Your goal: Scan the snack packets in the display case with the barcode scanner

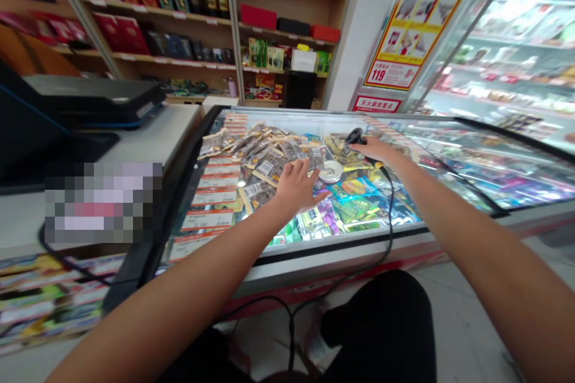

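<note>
Right hand (370,148) holds scanner (354,136); poster (414,27) reads "119"

Scanner (354,137) and its cable (392,206) show black, packets (269,166) grey with tan edges, price labels (219,182) white banded in orange, poster (415,21) red, yellow and white.

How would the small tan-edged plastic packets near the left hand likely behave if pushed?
The small tan-edged plastic packets near the left hand would likely slide over one another, as they overlap in a loose heap. Their thin, flat shape suggests light, floppy handling; their shiny film may be slippery.
</note>
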`<state>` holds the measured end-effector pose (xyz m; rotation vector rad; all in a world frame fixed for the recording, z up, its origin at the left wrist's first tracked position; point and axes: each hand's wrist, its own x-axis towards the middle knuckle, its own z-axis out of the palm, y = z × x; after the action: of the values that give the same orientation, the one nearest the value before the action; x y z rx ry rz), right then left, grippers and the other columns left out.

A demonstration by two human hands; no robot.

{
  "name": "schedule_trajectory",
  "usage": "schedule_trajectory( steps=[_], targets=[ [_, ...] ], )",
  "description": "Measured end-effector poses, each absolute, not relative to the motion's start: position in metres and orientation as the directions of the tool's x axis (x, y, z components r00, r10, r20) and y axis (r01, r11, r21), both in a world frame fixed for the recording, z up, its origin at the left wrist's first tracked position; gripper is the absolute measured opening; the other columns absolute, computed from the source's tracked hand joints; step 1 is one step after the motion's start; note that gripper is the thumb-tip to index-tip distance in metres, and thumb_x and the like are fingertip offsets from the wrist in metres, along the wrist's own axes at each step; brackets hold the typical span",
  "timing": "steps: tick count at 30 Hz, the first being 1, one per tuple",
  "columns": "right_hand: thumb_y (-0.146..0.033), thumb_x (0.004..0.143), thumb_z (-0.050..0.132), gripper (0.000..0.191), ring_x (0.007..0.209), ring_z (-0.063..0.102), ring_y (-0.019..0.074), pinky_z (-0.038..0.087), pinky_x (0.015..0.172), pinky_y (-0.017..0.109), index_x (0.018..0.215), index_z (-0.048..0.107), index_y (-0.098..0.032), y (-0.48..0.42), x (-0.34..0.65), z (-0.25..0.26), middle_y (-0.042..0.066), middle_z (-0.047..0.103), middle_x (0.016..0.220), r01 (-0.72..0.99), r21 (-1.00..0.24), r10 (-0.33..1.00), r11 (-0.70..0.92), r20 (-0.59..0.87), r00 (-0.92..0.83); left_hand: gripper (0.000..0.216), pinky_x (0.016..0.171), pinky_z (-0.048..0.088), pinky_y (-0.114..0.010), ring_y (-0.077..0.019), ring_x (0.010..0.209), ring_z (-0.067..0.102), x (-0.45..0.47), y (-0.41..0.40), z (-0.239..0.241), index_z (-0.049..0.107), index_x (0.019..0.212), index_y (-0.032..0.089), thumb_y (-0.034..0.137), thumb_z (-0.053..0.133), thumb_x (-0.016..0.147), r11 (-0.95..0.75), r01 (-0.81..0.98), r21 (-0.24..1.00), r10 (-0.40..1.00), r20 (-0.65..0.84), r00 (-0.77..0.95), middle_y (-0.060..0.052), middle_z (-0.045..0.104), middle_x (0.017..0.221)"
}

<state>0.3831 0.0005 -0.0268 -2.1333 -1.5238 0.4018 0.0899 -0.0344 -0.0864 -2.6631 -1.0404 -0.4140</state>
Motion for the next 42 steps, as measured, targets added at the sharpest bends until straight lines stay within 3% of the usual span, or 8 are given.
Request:
schedule_trajectory(
  steps=[6, 14, 16, 19, 22, 25, 36, 42],
  targets=[
    [-0.036, 0.078, 0.082, 0.029, 0.061, 0.059, 0.0186, 0.046, 0.059, 0.030, 0.098, 0.070, -0.020, -0.049, 0.370, -0.031, 0.004, 0.070, 0.075, 0.807, -0.589, 0.982, -0.041, 0.126, 0.142, 0.055, 0.119, 0.029, -0.055, -0.0345, 0.148, 0.041, 0.092, -0.043, -0.080, 0.048, 0.155, 0.023, 0.048, 0.044, 0.105, -0.863, 0.467, -0.192, 0.402, 0.298, 0.866, -0.017, 0.039, 0.165],
    [-0.053, 0.083, 0.075, 0.035, 0.046, 0.048, 0.0132, 0.037, 0.048, 0.026, 0.088, 0.065, -0.020, -0.117, 0.368, -0.027, -0.002, 0.055, 0.053, 0.630, -0.776, 0.995, 0.003, 0.064, 0.075, 0.073, 0.122, 0.027, -0.058, -0.0329, 0.155, 0.033, 0.102, -0.056, -0.080, 0.038, 0.161, 0.020, 0.064, 0.038, 0.103, -0.962, 0.262, -0.071, 0.252, 0.121, 0.960, -0.015, 0.026, 0.172],
    [-0.053, 0.084, 0.076, 0.036, 0.046, 0.046, 0.0104, 0.035, 0.044, 0.025, 0.089, 0.064, -0.019, -0.132, 0.370, -0.021, 0.000, 0.059, 0.062, 0.486, -0.872, 0.994, -0.050, 0.006, 0.112, 0.075, 0.121, 0.028, -0.057, -0.0350, 0.151, 0.038, 0.104, -0.057, -0.081, 0.040, 0.160, 0.019, 0.067, 0.037, 0.102, -0.961, 0.264, -0.081, 0.254, 0.124, 0.959, -0.017, 0.033, 0.169],
    [-0.054, 0.082, 0.078, 0.040, 0.043, 0.039, 0.0061, 0.031, 0.037, 0.022, 0.088, 0.060, -0.019, -0.153, 0.373, -0.013, -0.001, 0.059, 0.071, 0.145, -0.957, 0.968, -0.250, -0.242, 0.071, 0.079, 0.116, 0.032, -0.056, -0.0396, 0.145, 0.044, 0.106, -0.059, -0.082, 0.044, 0.159, 0.020, 0.072, 0.037, 0.100, -0.943, 0.303, -0.135, 0.282, 0.154, 0.947, -0.022, 0.044, 0.161],
    [-0.054, 0.083, 0.077, 0.042, 0.040, 0.033, 0.0039, 0.028, 0.035, 0.019, 0.084, 0.055, -0.019, -0.170, 0.373, -0.012, -0.004, 0.051, 0.066, -0.113, -0.898, 0.905, -0.425, -0.420, -0.067, 0.080, 0.114, 0.033, -0.056, -0.0420, 0.143, 0.044, 0.107, -0.062, -0.084, 0.044, 0.159, 0.022, 0.074, 0.037, 0.099, -0.923, 0.348, -0.166, 0.317, 0.184, 0.930, -0.024, 0.046, 0.157],
    [-0.051, 0.086, 0.076, 0.039, 0.039, 0.031, 0.0024, 0.027, 0.035, 0.016, 0.086, 0.055, -0.018, -0.181, 0.367, -0.020, -0.005, 0.049, 0.065, -0.197, -0.858, 0.881, -0.474, -0.457, -0.125, 0.078, 0.113, 0.032, -0.055, -0.0418, 0.143, 0.044, 0.107, -0.064, -0.084, 0.045, 0.159, 0.023, 0.073, 0.036, 0.099, -0.910, 0.376, -0.176, 0.340, 0.204, 0.918, -0.023, 0.047, 0.157],
    [-0.048, 0.088, 0.073, 0.034, 0.038, 0.030, 0.0032, 0.029, 0.036, 0.016, 0.088, 0.057, -0.019, -0.184, 0.358, -0.035, -0.006, 0.049, 0.063, -0.166, -0.885, 0.901, -0.435, -0.426, -0.088, 0.079, 0.113, 0.032, -0.055, -0.0410, 0.142, 0.045, 0.106, -0.067, -0.086, 0.045, 0.159, 0.023, 0.074, 0.036, 0.099, -0.885, 0.427, -0.185, 0.386, 0.222, 0.896, -0.021, 0.047, 0.158],
    [-0.049, 0.094, 0.065, 0.029, 0.042, 0.044, 0.0102, 0.035, 0.037, 0.022, 0.095, 0.062, -0.019, -0.146, 0.373, -0.018, -0.001, 0.055, 0.060, 0.162, -0.938, 0.936, -0.307, -0.267, 0.228, 0.087, 0.112, 0.034, -0.051, -0.0389, 0.137, 0.049, 0.105, -0.061, -0.088, 0.053, 0.152, 0.014, 0.078, 0.036, 0.096, -0.784, 0.589, -0.194, 0.513, 0.331, 0.792, -0.023, 0.053, 0.152]
  ],
)
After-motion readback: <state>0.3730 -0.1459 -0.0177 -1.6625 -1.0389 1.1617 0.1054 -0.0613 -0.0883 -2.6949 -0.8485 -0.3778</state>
